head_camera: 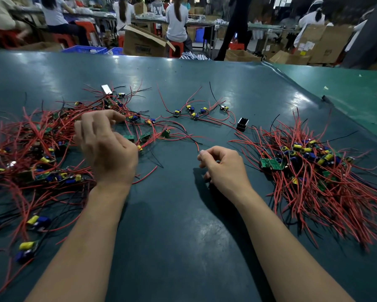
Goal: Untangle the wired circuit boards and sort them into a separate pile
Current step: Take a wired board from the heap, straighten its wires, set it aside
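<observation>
Bare forearms reached out from the near edge over the dark green mat (178, 247), smooth and slightly glossy, creased along its right side. Our left hand (105, 147) sat on the inner edge of the tangled heap (37, 153) on the left, its fingers curled down among the red wires; we could not tell whether they had closed on a wire or only rested on it. Our right hand (223, 165) hung near the middle, fingers loosely curled and holding nothing that we could see.

On the right lay the sorted pile (318, 168), well apart from the heap, with a few loose boards (194, 112) further off between them and a small black block (242, 124) just beside the pile's far edge.

We judged the main risk to be a hard pull: thin, springy red and black leads looped through their neighbours would drag several boards along, or strain a solder joint. Small green boards carried yellow cylinders and blue blocks, knobbly shapes that would catch on wire. A dragged clump could also sweep into the loose boards and knot them again. Slick insulation might slip from a light pinch.
</observation>
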`<state>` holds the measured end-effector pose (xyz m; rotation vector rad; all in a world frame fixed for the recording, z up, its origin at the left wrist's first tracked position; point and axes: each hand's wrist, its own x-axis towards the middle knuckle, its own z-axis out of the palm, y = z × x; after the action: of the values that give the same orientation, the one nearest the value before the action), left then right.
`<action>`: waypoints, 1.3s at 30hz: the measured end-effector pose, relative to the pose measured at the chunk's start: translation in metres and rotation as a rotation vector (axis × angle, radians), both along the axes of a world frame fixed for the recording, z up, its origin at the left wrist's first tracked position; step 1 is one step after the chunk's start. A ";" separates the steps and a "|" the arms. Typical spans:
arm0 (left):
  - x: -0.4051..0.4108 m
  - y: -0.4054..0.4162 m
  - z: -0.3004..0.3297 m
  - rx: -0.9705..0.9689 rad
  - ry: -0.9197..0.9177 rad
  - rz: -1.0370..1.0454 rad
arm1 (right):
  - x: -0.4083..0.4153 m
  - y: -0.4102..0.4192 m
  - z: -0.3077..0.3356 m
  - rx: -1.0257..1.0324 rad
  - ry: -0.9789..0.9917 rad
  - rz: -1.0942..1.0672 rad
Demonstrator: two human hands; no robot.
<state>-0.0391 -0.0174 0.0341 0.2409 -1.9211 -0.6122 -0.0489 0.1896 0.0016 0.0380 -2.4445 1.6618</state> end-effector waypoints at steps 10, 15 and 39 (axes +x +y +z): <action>-0.021 0.003 -0.021 -0.113 -0.830 0.249 | 0.001 0.001 0.000 0.043 -0.001 0.016; -0.039 0.002 -0.023 -0.286 -0.673 0.183 | 0.002 0.001 0.002 0.110 0.009 0.021; -0.027 -0.016 -0.009 0.038 -0.072 -0.058 | 0.000 -0.005 0.006 0.259 0.007 0.047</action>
<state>-0.0660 -0.0329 0.0255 0.2348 -1.9929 -0.6871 -0.0488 0.1849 0.0073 0.1372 -2.6561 1.3489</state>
